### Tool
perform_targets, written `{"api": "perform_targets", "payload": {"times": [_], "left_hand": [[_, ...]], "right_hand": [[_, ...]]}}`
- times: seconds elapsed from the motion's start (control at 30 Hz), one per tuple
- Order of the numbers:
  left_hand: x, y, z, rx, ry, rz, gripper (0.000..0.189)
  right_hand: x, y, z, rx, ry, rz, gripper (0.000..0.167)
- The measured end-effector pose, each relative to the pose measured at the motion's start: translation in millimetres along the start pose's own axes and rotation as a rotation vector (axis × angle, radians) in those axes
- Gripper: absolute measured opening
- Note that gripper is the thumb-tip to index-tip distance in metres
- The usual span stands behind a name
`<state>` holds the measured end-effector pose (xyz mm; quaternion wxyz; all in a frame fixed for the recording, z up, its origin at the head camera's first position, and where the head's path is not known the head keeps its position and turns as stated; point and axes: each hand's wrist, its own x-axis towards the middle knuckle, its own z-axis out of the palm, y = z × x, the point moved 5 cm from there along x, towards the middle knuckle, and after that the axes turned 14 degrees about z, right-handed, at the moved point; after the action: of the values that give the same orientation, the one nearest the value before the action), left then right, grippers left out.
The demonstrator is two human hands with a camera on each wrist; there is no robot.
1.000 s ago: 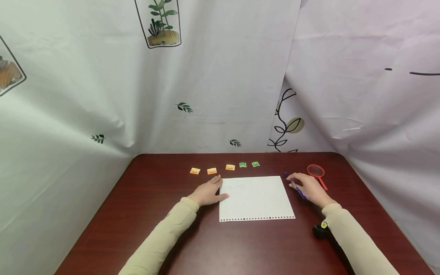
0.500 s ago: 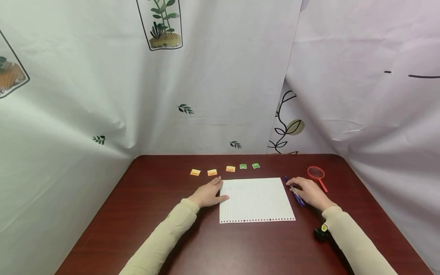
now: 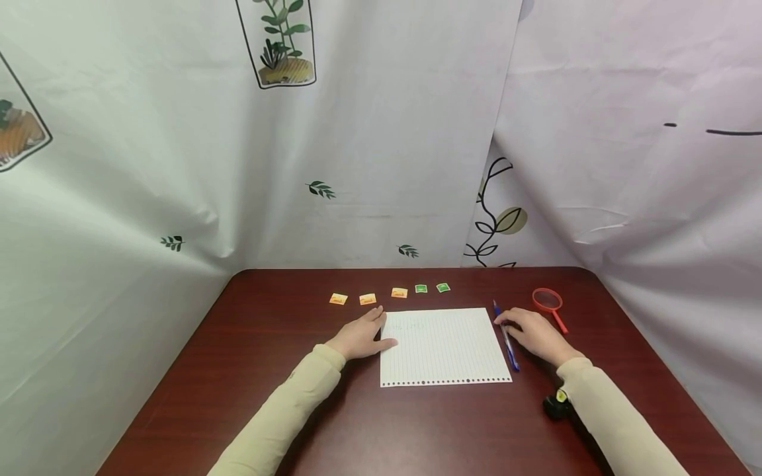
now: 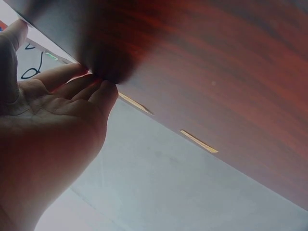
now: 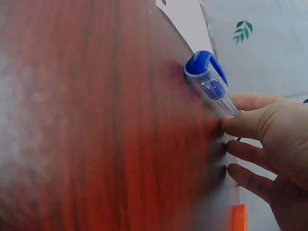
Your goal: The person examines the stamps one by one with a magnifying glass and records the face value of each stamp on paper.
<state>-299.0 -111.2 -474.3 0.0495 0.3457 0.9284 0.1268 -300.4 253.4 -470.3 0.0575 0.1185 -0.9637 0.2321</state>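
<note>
In the head view a sheet of lined paper point(image 3: 443, 347) lies mid-table, its punched edge toward me, with faint writing near its top left. My left hand point(image 3: 358, 334) rests at its left edge, thumb on the sheet and fingers extended; the left wrist view shows this hand point(image 4: 57, 110) touching the tabletop. Right of the sheet, a blue-and-clear pen point(image 3: 508, 347) lies nearly along the paper's right edge. My right hand point(image 3: 536, 332) pinches it near its far end. Close up, thumb and index finger of the right hand point(image 5: 269, 130) are on either side of the pen point(image 5: 211, 84).
Beyond the paper lie several small cards or stickers: orange ones point(image 3: 367, 299) at left and green ones point(image 3: 421, 289) to their right. A red magnifying glass point(image 3: 547, 299) is just behind my right hand. Printed fabric point(image 3: 381, 132) hangs around the dark red table point(image 3: 428, 430).
The pen's near end has swung left and toward me, so it now lies closer to parallel with the paper's right edge. My left hand stays in place on the sheet.
</note>
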Motion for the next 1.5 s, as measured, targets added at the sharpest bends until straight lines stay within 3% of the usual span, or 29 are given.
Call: {"api": "perform_targets", "payload": {"times": [0.53,1.2,1.5], "left_hand": [[-2.3,0.0,-1.5,-0.012,-0.001,-0.013,0.08],[-0.3,-1.5,0.7,-0.008,-0.007,-0.017,0.081],[-0.3,-2.9,1.1,-0.016,-0.017,-0.016,0.081]], "right_hand": [[1.7,-6.8,0.9,-0.032,0.008,-0.051,0.02],[-0.3,-6.3,1.6,-0.033,0.004,-0.038,0.021],[0.3,-3.3,0.5,-0.001,-0.05,-0.026,0.031]]}}
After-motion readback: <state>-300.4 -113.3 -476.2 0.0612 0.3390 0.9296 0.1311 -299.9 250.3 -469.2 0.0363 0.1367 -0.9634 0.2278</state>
